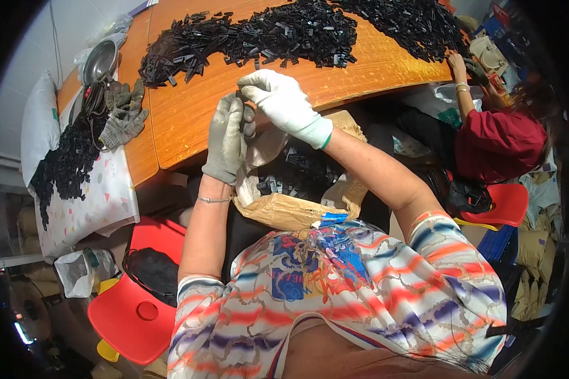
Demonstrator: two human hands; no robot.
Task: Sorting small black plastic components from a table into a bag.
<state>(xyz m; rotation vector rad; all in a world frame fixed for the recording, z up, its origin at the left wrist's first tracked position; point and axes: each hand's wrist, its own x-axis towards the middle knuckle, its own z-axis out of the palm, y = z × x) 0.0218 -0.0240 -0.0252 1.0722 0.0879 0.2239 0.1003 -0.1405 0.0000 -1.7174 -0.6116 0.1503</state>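
Observation:
My left hand point(226, 139), in a greyish work glove, is closed with its fingers upright just above the table's near edge. Against it comes my right hand point(284, 106), in a white glove with a green cuff, its fingertips pinched together. Between the two sets of fingertips shows a small black plastic piece point(239, 95), mostly hidden by the gloves. Below my hands, on my lap, an opened brown paper sack point(278, 211) holds many black plastic pieces point(297, 169). A long heap of similar black pieces point(259, 38) lies on the orange wooden table point(189, 120) beyond.
To the left, grey gloves point(125, 120), a metal bowl point(100, 62) and another black heap point(69, 164) lie on a side surface. A red chair point(136, 309) stands at lower left. On the right, a person in a dark red top point(502, 142) reaches to a further heap point(411, 28).

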